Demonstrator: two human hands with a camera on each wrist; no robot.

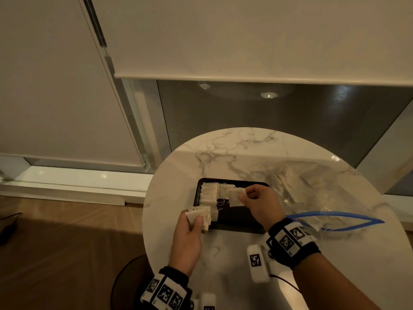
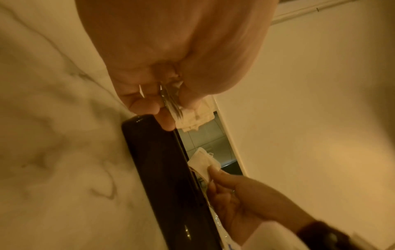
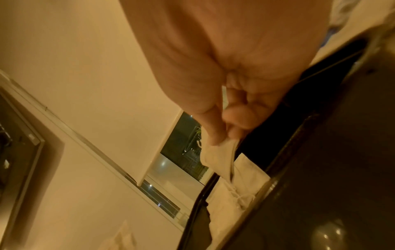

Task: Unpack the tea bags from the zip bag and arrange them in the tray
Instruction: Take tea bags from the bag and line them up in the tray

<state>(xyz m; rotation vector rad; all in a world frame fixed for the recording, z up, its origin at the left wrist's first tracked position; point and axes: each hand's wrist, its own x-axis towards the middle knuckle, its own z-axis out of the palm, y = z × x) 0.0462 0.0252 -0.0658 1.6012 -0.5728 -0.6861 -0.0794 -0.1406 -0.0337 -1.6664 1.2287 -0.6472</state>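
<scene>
A black tray [image 1: 242,221] sits mid-table with several pale tea bags [image 1: 209,193] lined up along its left side. My left hand [image 1: 191,221] grips a small stack of tea bags [image 1: 202,217] over the tray's near left corner; in the left wrist view the stack [image 2: 192,116] pokes out past my fingers [image 2: 147,106]. My right hand [image 1: 248,195] pinches one tea bag [image 1: 235,196] above the tray's middle, and that bag [image 3: 215,157] hangs from my fingertips [image 3: 213,140] in the right wrist view. The clear zip bag [image 1: 312,198] with a blue seal lies to the right.
The round marble table [image 1: 234,151] ends close on the left, with wooden floor [image 1: 67,231] below. A window with a lowered blind [image 1: 245,41] stands behind the table. More tea bags [image 1: 297,177] show inside the zip bag.
</scene>
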